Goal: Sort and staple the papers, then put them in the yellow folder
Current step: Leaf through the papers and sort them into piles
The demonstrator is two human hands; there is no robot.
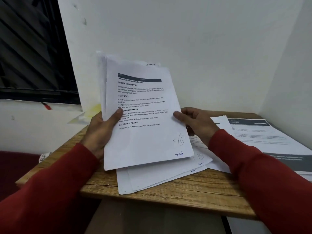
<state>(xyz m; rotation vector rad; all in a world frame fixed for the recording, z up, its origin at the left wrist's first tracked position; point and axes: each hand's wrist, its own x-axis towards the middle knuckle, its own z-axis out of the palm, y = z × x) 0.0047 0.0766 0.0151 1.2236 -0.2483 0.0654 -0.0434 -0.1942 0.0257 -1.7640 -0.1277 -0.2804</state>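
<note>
Both hands are up at the sheaf: the left hand [99,132] grips the left edge of a stack of white printed sheets [145,119], thumb curled over the front page and fingers hidden behind, while the right hand [196,125] pinches the right edge, thumb on the paper's face and fingers bent round the back. Red sleeves [263,174] run down both arms. That held stack stands tilted, nearly upright, above the small wooden desk [168,191], its front page carrying bold headings, a circled handwritten 6 and a blue page note low on the right. Further white sheets fan out behind it at the top.

Beneath it, a loose pile of white papers [160,178] lies flat on the wood, corners splayed, a few blue scribbles at their edges. Off to the right, another spread of printed pages with dark header bands [263,135] rests on the desk, reaching past its edge. Behind the left hand, a pale yellow translucent folder [92,112] peeks out by the white wall. A dark window [32,51] fills the upper left, and a small red object [46,106] sits on the ledge below it.
</note>
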